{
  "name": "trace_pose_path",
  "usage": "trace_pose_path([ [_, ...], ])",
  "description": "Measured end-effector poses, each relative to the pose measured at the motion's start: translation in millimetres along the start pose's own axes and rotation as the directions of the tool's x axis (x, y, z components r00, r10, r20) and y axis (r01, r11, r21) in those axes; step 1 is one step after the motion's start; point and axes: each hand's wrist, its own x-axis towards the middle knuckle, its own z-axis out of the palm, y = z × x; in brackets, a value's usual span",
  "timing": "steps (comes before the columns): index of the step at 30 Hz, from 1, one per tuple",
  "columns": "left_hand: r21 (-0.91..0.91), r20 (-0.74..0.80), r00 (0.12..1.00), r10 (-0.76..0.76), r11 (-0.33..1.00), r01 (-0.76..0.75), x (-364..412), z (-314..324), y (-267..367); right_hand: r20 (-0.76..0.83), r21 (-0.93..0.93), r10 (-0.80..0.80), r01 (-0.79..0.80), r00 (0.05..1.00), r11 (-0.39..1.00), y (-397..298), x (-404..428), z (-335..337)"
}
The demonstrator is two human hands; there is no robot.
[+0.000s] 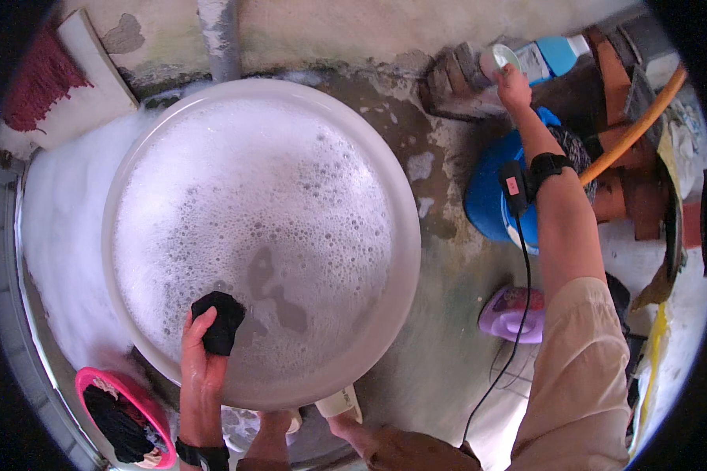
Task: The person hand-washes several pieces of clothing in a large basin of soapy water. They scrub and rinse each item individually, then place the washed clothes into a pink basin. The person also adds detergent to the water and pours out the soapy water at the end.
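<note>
A large round whitish basin (409,235) full of soapy, foamy water stands before me. At its near left part, my left hand (203,338) grips a bunched black cloth (221,324) just over the suds. My right hand (514,87) is stretched out to the upper right, its fingers on a small round pale green cup or lid (502,56) with something whitish in it. Right beside that lies a blue bottle (557,56) with a white cap and a label. Both wrists wear black straps, and a small black device with a cable is at the right one.
A pink basin (168,435) with dark clothes is at the lower left. Below my right arm stands a blue bucket (486,188); a purple plastic item (506,318) lies nearer. An orange hose (636,138) crosses the right side. Foam (65,235) covers the floor at left; a grey pipe (219,41) runs down the wall.
</note>
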Motion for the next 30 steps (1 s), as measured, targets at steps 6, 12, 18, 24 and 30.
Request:
trace_pose_path([
  [6, 0.081, 0.075, 0.997, -0.025, 0.997, 0.019, -5.7, -1.5, 0.3, -0.157, 0.168, -0.008, 0.035, 0.988, 0.985, -37.6, -128.3, -34.5],
  [12, 0.13, 0.092, 0.995, -0.046, 0.991, 0.033, -18.6, 5.3, -3.3, 0.107, 0.242, -0.076, 0.048, 0.991, 0.969, -29.7, -361.9, -55.4],
  [18, 0.108, -0.031, 0.995, -0.096, 0.989, 0.099, -17.1, 0.4, -12.5, 0.374, 0.253, 0.119, -0.224, 0.92, 0.941, -23.1, -502.4, -35.1],
  [24, 0.096, 0.066, 0.991, -0.12, 0.989, 0.114, -13.3, -1.0, -10.6, 0.456, 0.137, 0.109, -0.191, 0.883, 0.972, -32.9, -511.0, -46.3],
  [30, 0.063, 0.101, 0.988, -0.115, 0.992, 0.109, -14.7, -6.4, -5.5, 0.399, 0.219, -0.189, 0.107, 0.897, 0.97, -31.9, -482.7, -59.7],
])
